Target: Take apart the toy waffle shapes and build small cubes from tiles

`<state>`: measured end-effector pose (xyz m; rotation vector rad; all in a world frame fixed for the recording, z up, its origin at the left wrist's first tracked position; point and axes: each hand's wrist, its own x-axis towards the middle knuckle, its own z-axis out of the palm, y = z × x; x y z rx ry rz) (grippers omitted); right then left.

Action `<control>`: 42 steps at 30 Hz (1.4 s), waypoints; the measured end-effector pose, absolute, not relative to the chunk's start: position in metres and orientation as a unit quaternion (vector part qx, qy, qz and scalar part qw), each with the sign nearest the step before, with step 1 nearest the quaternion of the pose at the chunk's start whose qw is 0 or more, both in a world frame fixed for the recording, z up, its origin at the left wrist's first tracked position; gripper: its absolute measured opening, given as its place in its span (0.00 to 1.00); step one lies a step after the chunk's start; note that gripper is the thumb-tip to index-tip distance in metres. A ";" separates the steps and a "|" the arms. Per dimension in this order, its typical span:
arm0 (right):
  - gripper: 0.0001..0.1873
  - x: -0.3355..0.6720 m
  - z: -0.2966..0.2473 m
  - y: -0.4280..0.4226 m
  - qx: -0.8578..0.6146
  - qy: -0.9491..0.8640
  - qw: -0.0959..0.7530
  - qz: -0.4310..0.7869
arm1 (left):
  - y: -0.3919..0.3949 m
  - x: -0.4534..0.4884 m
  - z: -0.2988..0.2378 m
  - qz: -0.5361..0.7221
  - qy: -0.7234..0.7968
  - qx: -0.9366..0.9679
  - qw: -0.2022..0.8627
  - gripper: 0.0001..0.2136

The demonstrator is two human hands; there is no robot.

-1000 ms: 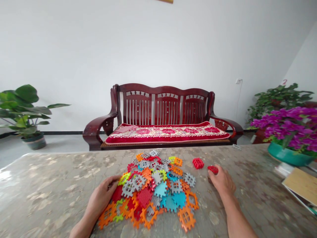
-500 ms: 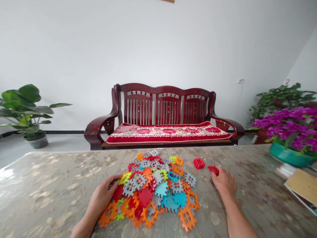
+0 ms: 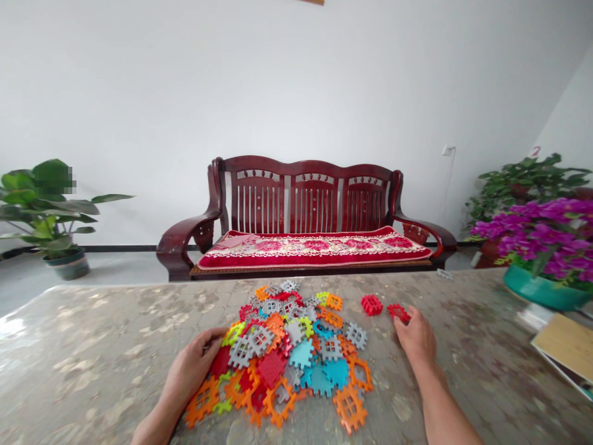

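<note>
A heap of toothed plastic building tiles [image 3: 273, 369] in orange, grey, red, blue and lime lies spread over the table. My left hand [image 3: 197, 361] rests against the heap's left side, beside a lime tile [image 3: 234, 334]; its fingers are loosely bent and apart, the tips partly hidden. To the right of the heap, my right hand [image 3: 417, 337] has thumb and fingers on a red window tile [image 3: 398, 313] that lies low at the tabletop. A red block of joined tiles [image 3: 372, 305] sits just left of that tile, apart from it.
The table [image 3: 115, 346] has a patterned cover. At its right are a teal planter [image 3: 542, 290] of purple flowers and a tan book or folder [image 3: 567, 346]. One grey tile [image 3: 445, 274] lies at the far edge. Behind stands a wooden bench [image 3: 315, 198].
My right hand has shifted slightly, and more of the red window tile shows between its fingers. My left hand and the heap look unchanged.
</note>
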<state>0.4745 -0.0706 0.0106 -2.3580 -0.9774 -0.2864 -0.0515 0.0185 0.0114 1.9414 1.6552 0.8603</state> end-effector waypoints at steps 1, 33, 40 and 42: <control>0.29 0.476 0.009 -0.069 -0.873 -0.367 0.305 -0.105 | 0.019 -0.052 0.011 0.312 0.598 0.703 0.225 0.17; 0.30 0.430 0.012 -0.039 -0.740 -0.429 0.508 -0.101 | 0.018 -0.051 0.015 0.311 0.597 0.708 0.211 0.17; 0.31 0.433 0.012 -0.038 -0.755 -0.417 0.498 -0.093 | 0.017 -0.051 0.016 0.320 0.597 0.704 0.212 0.16; 0.32 0.435 0.012 -0.037 -0.764 -0.414 0.487 -0.087 | 0.016 -0.050 0.017 0.323 0.599 0.701 0.214 0.17</control>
